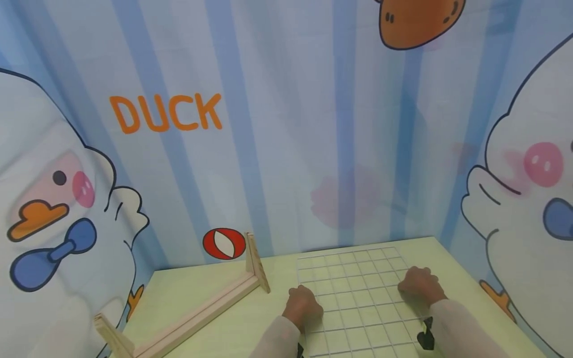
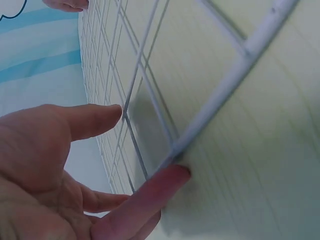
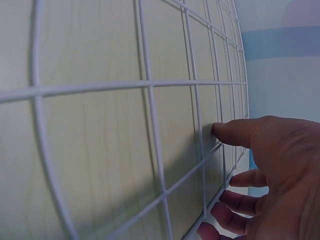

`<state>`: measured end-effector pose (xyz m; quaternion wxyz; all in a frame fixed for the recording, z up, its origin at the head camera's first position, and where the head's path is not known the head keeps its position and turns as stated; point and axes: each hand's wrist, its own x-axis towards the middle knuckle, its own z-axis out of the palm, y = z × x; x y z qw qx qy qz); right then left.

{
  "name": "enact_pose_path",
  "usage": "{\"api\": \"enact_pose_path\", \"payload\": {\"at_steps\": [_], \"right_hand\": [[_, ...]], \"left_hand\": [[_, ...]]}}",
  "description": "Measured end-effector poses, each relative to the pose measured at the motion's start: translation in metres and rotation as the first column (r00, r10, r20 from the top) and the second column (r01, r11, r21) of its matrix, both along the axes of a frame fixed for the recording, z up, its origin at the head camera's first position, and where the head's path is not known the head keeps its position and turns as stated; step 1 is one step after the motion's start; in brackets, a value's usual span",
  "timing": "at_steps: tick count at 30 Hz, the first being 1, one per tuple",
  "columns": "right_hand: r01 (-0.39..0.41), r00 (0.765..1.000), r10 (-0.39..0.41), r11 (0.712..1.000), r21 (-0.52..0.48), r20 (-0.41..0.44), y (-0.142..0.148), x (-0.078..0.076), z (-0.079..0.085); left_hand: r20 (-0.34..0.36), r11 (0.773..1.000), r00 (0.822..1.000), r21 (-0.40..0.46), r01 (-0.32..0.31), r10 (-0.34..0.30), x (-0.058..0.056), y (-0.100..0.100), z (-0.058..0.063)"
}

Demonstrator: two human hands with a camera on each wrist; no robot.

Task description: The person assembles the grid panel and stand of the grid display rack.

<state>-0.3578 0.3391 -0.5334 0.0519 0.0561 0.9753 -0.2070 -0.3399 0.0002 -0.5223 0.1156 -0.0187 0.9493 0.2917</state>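
The left hand and right hand hold the wire grid, fingers curled at opposite edges, likely for balance.

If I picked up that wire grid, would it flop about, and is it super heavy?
Probably not floppy: the wire grid has fairly straight bars crossing in a regular lattice, so it looks stiff. It may be light for its size, since it's mostly gaps between thin bars. It likely won't roll, being a flat panel.
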Motion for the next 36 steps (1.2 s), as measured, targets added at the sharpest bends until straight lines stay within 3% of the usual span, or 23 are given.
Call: {"api": "enact_pose_path", "payload": {"at_steps": [5, 12, 16, 21, 26, 36], "right_hand": [[-0.023, 1.000, 0.024, 0.999, 0.047, -0.006, 0.002, -0.002, -0.001], [-0.006, 1.000, 0.006, 1.000, 0.014, 0.025, 0.005, 0.004, -0.005], [0.032, 0.999, -0.032, 1.000, 0.001, 0.030, 0.004, 0.007, -0.004], [0.038, 0.999, -0.038, 0.999, -0.027, -0.031, 0.003, 0.004, 0.005], [0.026, 0.999, -0.028, 0.999, -0.045, -0.044, 0.005, 0.003, 0.017], [0.067, 0.997, -0.068, 0.998, -0.011, -0.047, -0.004, -0.008, 0.042]], "left_hand": [[-0.051, 0.999, 0.999, -0.039, -0.008, 0.006, 0.002, 0.005, -0.003], [-0.020, 0.989, 0.999, -0.147, 0.024, -0.027, 0.008, 0.009, -0.001], [-0.011, 0.990, 1.000, -0.141, -0.001, 0.000, 0.010, 0.010, 0.000], [0.000, 0.994, 1.000, -0.109, -0.018, 0.018, 0.005, 0.005, 0.003], [-0.016, 0.998, 0.999, -0.034, -0.045, 0.044, 0.004, -0.002, 0.013], [-0.126, 0.996, 0.992, -0.085, -0.038, 0.027, -0.002, -0.013, 0.036]]}}
